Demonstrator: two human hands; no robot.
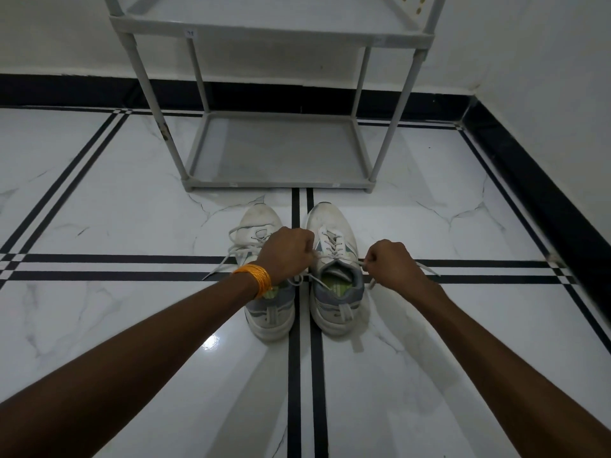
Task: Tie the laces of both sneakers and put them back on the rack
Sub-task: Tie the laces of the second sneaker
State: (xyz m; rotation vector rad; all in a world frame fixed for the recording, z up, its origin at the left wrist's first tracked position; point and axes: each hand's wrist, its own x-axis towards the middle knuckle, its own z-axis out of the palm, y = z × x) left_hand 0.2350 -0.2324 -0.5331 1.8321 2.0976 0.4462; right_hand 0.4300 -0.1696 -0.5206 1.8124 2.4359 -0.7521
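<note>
You face a marble floor with black stripes, and a grey rack stands at the far side against the wall, its shelves bare. Just near of the rack, two white sneakers sit side by side on the floor, toes pointing away from you. Your left hand, with orange bangles at the wrist, covers the middle of the left sneaker and pinches one lace of the right sneaker. Your right hand grips the other lace, pulled out to the right. The left sneaker's laces lie loose.
</note>
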